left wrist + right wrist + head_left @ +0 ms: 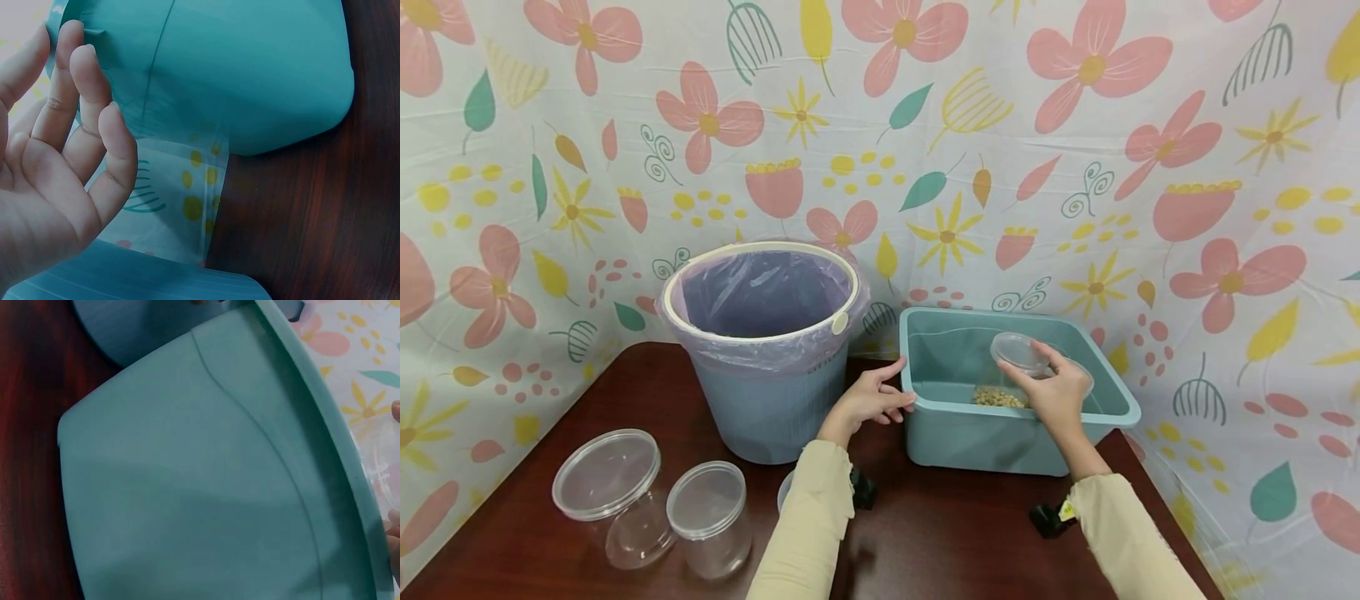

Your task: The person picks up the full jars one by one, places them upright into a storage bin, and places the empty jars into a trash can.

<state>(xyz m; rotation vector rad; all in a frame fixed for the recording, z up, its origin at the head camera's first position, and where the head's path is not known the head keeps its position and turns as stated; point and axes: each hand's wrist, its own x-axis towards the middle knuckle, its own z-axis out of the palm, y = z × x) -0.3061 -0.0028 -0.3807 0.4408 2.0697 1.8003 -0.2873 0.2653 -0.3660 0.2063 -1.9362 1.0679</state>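
The left hand (868,398) is at the left rim of a teal plastic bin (985,437), thumb and fingertips pinching the edge. In the left wrist view, the left hand (69,144) has its other fingers bent beside the bin's outer wall (250,69). Over the bin, the right hand (1056,387) holds a clear round plastic container (1018,352), tilted. Beige nut-like pieces (998,397) show low in the bin, just below that container. The right wrist view catches part of the clear container (378,456) and fingertips past the bin's rim (334,434).
A blue bucket (767,408) lined with a translucent bag stands left of the bin. Lidded clear jars, one large (610,475) and one smaller (707,508), stand on the dark wooden table (940,533) at left. Behind hangs a flowered cloth (865,108).
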